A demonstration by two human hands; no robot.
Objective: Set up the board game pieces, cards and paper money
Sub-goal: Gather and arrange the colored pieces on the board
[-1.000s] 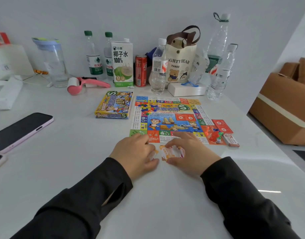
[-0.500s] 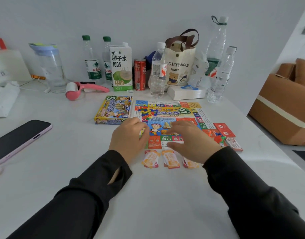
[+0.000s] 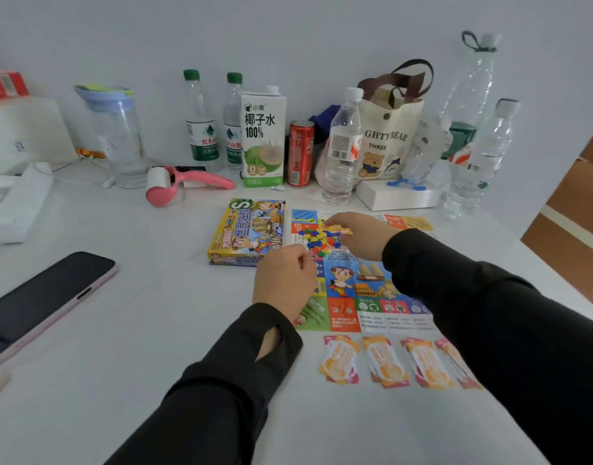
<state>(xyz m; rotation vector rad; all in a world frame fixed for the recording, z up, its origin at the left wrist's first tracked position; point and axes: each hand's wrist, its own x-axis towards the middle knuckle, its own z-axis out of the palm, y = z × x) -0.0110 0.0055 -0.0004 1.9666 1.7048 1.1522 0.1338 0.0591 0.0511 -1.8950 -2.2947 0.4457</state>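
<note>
Behind the board (image 3: 342, 280), carton (image 3: 262, 139), can (image 3: 300, 154), bag (image 3: 387, 142), sleeve (image 3: 456, 290) overlapping it

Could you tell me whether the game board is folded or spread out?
Spread out: the game board lies flat on the table, its printed face up.

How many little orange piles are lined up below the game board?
4, in a row below the board: left pile, second pile, third pile, and fourth pile half under the right sleeve, which could hide more.
</note>
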